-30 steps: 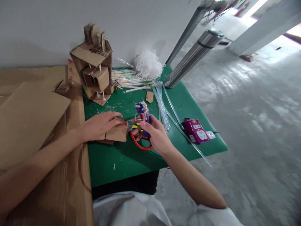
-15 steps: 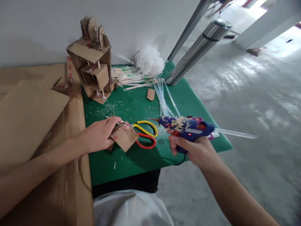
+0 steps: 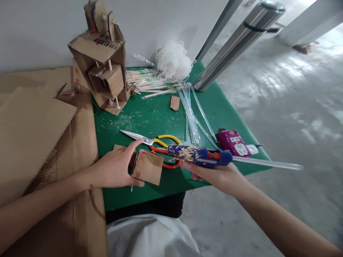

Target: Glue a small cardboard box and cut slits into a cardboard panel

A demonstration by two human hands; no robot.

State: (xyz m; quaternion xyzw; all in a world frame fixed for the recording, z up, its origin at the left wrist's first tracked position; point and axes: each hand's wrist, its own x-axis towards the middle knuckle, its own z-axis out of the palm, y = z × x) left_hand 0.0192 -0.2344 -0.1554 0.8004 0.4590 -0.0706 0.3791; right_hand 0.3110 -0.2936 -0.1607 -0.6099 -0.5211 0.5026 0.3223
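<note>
My left hand (image 3: 115, 167) is around the left side of a small cardboard box (image 3: 149, 167), thumb near its lower edge and a finger along the top. A flat cardboard piece (image 3: 118, 147) lies partly hidden behind that hand. My right hand (image 3: 218, 175) grips a blue hot glue gun (image 3: 199, 155), its red light lit and wood shavings stuck on its barrel. The nozzle points left, over the scissors (image 3: 168, 137) with one yellow and one red handle. From the gun's rear sticks a clear glue stick (image 3: 270, 163).
A cardboard model (image 3: 104, 57) stands at the back left. Behind are wooden sticks (image 3: 154, 85), white elastic bands (image 3: 175, 61) and several loose glue sticks (image 3: 190, 121). A purple power socket (image 3: 232, 143) sits at the right edge, a metal cylinder (image 3: 235, 48) beyond it. Cardboard sheets (image 3: 32, 132) cover the left.
The glue gun has moved left and slightly down, toward the small box, uncovering the purple socket. My left hand and the box have shifted slightly down and right, exposing the scissor blades.
</note>
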